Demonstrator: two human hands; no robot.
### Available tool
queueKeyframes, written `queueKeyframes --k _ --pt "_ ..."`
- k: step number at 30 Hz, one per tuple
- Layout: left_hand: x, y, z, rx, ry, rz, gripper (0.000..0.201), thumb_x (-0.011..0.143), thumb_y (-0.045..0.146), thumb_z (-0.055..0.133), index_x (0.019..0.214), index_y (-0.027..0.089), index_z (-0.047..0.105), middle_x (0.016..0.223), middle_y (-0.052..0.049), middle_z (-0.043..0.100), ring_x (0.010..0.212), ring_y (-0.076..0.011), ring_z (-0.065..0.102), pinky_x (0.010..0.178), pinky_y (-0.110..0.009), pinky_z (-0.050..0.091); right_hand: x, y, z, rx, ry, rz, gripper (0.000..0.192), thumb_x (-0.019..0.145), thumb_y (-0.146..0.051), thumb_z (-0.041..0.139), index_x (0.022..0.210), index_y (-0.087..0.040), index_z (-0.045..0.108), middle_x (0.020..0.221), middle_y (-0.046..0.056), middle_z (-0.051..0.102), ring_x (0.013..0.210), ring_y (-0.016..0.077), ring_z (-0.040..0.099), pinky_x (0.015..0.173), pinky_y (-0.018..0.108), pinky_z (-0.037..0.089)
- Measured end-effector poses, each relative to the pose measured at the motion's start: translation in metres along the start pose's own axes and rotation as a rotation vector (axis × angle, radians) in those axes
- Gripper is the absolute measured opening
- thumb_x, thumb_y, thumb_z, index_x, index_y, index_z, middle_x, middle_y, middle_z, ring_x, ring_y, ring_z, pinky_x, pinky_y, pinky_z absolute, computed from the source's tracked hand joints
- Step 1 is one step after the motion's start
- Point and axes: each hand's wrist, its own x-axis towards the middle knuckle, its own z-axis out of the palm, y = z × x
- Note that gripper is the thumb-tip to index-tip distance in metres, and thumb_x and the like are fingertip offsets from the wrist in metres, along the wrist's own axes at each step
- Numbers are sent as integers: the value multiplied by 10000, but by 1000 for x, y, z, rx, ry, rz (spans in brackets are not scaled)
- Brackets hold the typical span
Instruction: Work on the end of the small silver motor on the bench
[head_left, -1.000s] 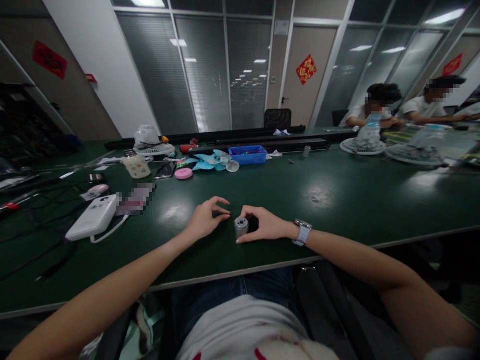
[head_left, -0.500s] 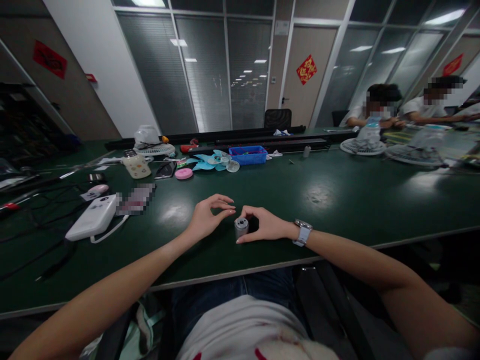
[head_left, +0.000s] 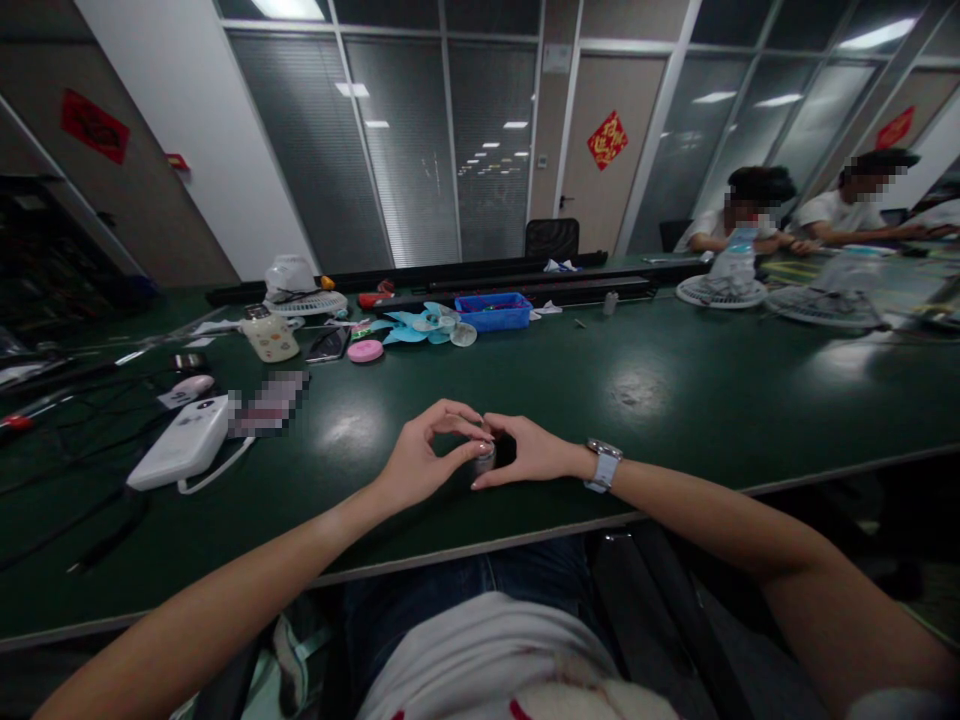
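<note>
Up on the beige door ahead of me hangs a red diamond sign with gold Chinese characters, too stylised and small for me to read surely; the red paper far to the left bears a dark character that I can't make out either. A small tag beside the pinkish mouse carries marks too tiny to read, and the phone next to the white power bank is blurred over. Between my hands, near the edge of the green table, a small metal cylinder stands upright. My right hand curves round it, thumb in front and fingers behind, gripping its side. My left hand arches over from the other side, its fingertips drawn together at the cylinder's top; they cover that end, and I can't tell whether they pinch anything. A watch sits on my right wrist. Farther back, well apart from my fingers, lie a pink round case, light-blue fan blades and a blue tray, with a cream bottle to their left and a second small cylinder to their right.
</note>
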Motion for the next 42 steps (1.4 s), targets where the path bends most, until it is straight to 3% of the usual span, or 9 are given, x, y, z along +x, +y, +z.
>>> queueKeyframes --k 18,28,42 --pt "1 5 -4 207 16 60 310 821 261 716 1056 194 525 870 -20 728 863 -186 703 855 -322 500 -1 1 1 15 16 -15 439 652 -438 820 819 -174 512 794 -28 553 737 143 531 660 253 426" --pt "1 6 -5 206 7 44 311 805 266 737 1033 201 535 872 -17 753 857 -196 721 865 -320 501 0 0 0 -2 8 -10 439 656 -435 816 826 -179 502 776 -34 531 743 144 513 657 249 413" --pt "5 11 -8 128 -122 13 169 856 242 670 998 176 607 992 -61 720 960 -201 685 908 -327 492 0 -2 0 -10 -2 -1 459 671 -432 803 968 -163 578 900 4 598 831 177 559 727 287 459"
